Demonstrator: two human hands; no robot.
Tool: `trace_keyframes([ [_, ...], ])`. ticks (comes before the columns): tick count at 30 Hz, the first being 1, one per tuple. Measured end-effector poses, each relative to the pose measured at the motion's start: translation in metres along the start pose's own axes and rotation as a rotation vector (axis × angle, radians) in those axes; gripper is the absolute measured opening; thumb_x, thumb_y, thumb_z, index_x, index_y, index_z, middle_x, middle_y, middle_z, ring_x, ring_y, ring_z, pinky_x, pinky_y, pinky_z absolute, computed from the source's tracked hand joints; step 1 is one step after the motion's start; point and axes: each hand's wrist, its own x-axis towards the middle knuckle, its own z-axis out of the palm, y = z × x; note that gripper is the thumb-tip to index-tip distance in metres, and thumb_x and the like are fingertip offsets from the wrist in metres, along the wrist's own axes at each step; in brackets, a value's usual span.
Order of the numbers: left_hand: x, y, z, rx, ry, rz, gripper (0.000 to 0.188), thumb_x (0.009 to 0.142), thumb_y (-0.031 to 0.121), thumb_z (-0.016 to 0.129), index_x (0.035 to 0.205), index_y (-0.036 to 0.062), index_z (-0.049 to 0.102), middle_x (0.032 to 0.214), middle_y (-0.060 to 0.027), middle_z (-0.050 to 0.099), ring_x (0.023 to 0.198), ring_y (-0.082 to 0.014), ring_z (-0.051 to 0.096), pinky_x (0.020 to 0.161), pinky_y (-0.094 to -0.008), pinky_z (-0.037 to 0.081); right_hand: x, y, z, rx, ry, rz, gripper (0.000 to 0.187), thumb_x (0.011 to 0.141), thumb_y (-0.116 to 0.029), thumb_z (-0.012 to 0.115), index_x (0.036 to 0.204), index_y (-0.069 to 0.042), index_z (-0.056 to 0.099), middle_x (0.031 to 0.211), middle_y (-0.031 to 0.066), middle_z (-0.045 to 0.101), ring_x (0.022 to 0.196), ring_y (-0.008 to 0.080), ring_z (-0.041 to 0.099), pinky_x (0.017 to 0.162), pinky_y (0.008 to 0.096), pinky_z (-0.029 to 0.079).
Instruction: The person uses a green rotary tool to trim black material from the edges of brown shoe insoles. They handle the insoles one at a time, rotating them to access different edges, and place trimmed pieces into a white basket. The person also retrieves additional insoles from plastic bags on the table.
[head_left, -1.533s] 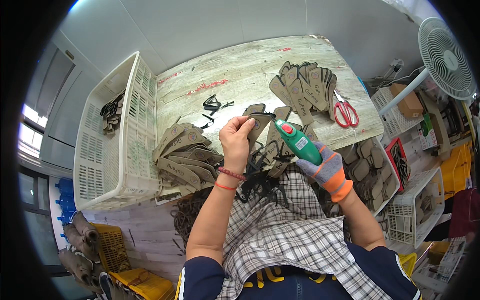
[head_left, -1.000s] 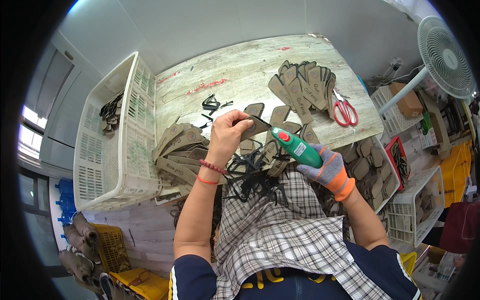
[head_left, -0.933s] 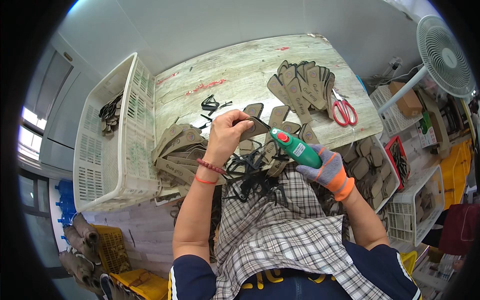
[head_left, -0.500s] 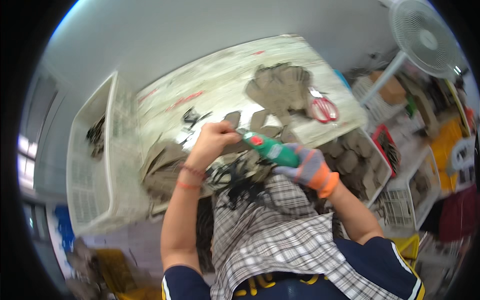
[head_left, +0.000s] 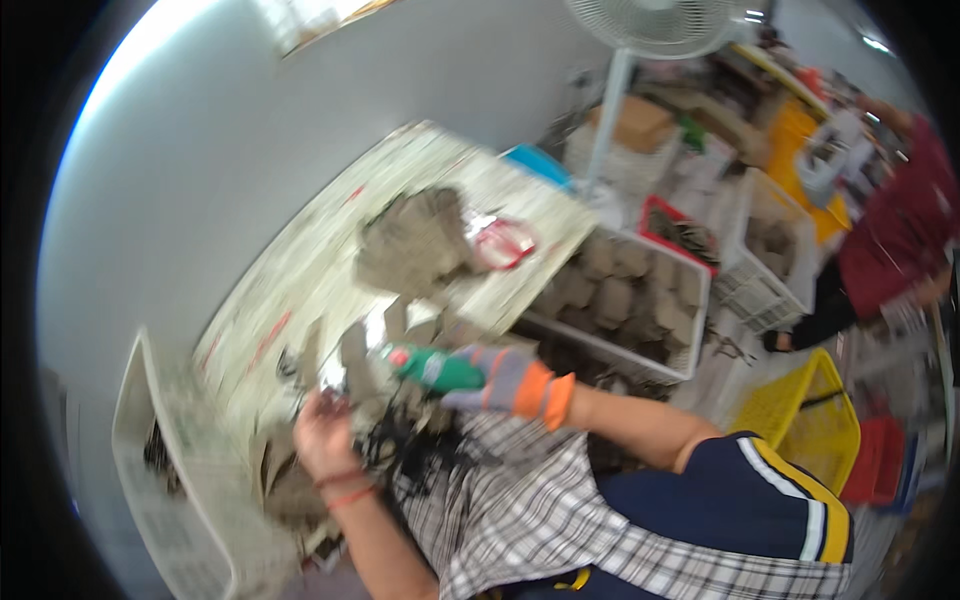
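My right hand (head_left: 500, 375), in a grey glove with an orange cuff, grips a green handheld tool (head_left: 432, 367) with a red button, its tip pointing left. My bare left hand (head_left: 325, 440), with red bands on the wrist, is closed around a thin dark strap beside the tool's tip; the picture is blurred there. A tangle of black straps (head_left: 405, 450) lies on my checked lap. Brown cut pieces (head_left: 415, 235) are stacked on the worn table (head_left: 300, 290), with red-handled scissors (head_left: 498, 243) beside them.
A white slatted crate (head_left: 170, 500) stands at my left. Another white bin (head_left: 620, 300) of brown pieces sits right of the table. A standing fan (head_left: 650, 20), a yellow basket (head_left: 800, 420) and more crates are at the right, where a person in dark red (head_left: 900, 240) stands.
The view has swung sharply to the right and tilted, bringing the fan, bins and another person into sight. Both hands stay together at the tool's tip; my left hand has dropped lower.
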Motion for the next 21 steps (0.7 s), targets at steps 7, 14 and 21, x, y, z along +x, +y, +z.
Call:
trace_keyframes([
  [7,-0.013,-0.055,0.044,-0.273,0.046,0.0,0.015,0.079,-0.004,0.06,0.092,0.0005,0.055,0.09,-0.0111,0.062,0.086,-0.0244,0.06,0.079,-0.0387,0.047,-0.009,0.0,0.02,-0.023,0.11,0.05,0.053,0.071,-0.032,0.076,0.108,-0.001,0.057,0.075,0.0089,0.064,0.065,0.0131,0.061,0.061,0.0274,0.05],
  [14,-0.013,-0.06,0.046,-0.136,0.084,0.209,0.022,0.08,-0.001,0.062,0.1,0.0058,0.055,0.095,-0.005,0.062,0.086,-0.0166,0.059,0.074,-0.0303,0.045,-0.006,0.004,0.032,-0.055,0.068,-0.025,0.051,0.071,-0.031,0.076,0.108,-0.001,0.057,0.079,0.0086,0.065,0.066,0.0133,0.061,0.062,0.0265,0.05],
  [21,-0.011,-0.072,0.051,-0.049,0.066,0.339,0.022,0.078,-0.007,0.061,0.097,0.0028,0.057,0.094,-0.0071,0.063,0.085,-0.0168,0.061,0.078,-0.0274,0.049,-0.005,-0.011,0.031,-0.094,0.061,0.0,0.051,0.072,-0.032,0.075,0.108,0.0,0.056,0.083,0.009,0.065,0.069,0.0128,0.061,0.063,0.0261,0.05],
])
